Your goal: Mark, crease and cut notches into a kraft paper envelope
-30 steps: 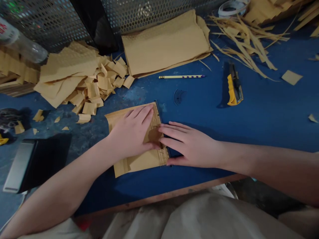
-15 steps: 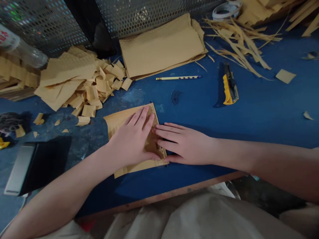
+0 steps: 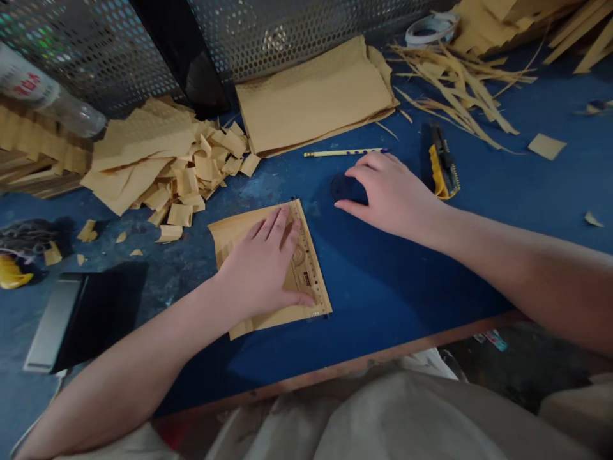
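My left hand [image 3: 261, 271] lies flat, fingers spread, pressing a clear ruler [image 3: 309, 268] onto a tan paper piece [image 3: 249, 324]. The ruler runs along the paper's right side, with a strip of paper showing beyond it. My right hand [image 3: 390, 191] is raised a little over the blue table, fingers curved and thumb apart, with nothing seen between them. Beside its thumb and fingertips is a small dark protractor-like piece [image 3: 339, 186]; whether they touch it I cannot tell. Just behind that hand lies a pale pencil with purple spots [image 3: 330, 153].
A yellow cutter [image 3: 443, 169] lies right of my right hand. Behind are stacked tan sheets [image 3: 316, 96], paper strips [image 3: 460, 83] and a tape roll [image 3: 431, 30]. At left are paper scraps [image 3: 191, 172], a bottle [image 3: 52, 92] and a silver-black device [image 3: 55, 322]. The table's front edge [image 3: 335, 370] is near my body.
My right hand has left the ruler and moved up and right, to beside the dark piece. My left hand stays on the ruler and paper. The whole view has shifted slightly.
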### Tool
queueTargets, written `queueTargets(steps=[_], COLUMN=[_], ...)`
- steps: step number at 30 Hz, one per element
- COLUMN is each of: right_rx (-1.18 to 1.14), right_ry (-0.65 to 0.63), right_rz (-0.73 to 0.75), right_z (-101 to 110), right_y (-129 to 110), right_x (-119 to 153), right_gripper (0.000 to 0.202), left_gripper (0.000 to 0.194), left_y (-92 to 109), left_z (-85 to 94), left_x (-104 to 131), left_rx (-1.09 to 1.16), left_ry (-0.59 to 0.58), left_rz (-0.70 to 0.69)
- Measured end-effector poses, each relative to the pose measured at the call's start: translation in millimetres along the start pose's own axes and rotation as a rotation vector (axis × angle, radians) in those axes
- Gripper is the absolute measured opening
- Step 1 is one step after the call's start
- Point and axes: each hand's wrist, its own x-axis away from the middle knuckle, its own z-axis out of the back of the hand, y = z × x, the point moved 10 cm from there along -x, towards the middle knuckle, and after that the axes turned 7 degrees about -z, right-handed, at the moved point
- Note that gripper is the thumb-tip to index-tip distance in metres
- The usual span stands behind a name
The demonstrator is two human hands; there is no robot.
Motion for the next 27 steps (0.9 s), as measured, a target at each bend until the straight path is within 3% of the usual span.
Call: queueTargets(steps=[5, 10, 18, 23, 27], right_rx=[-0.373, -0.711, -0.607, -0.497, -0.413], right_ry=[-0.021, -0.159, -0.307, -0.325, -0.308], right_rz=[-0.07, -0.072, 0.057, 0.157, 0.146], right_z=[5, -1, -11, -11, -12], right_y=[1, -23, -52, -66, -71], right_x=[-7, -9, -12, -7, -7], right_gripper=[0.04, 0.019, 0.032, 0.041, 0.038], left_gripper=[0.141, 0.141, 0.141, 0.142, 0.143], left_y=[1, 2, 2, 1, 2], left_z=[-1.4, -1.5, 1.4, 0.0, 0.7], left_x=[0, -1, 1, 1, 1], left_rx=[-0.026, -0.036, -0.021, -0.004, 0.02], left_ry=[-0.041, -0.059, -0.011, 0.001, 0.05], left_rz=[0.015, 0.015, -0.01, -0.012, -0.034])
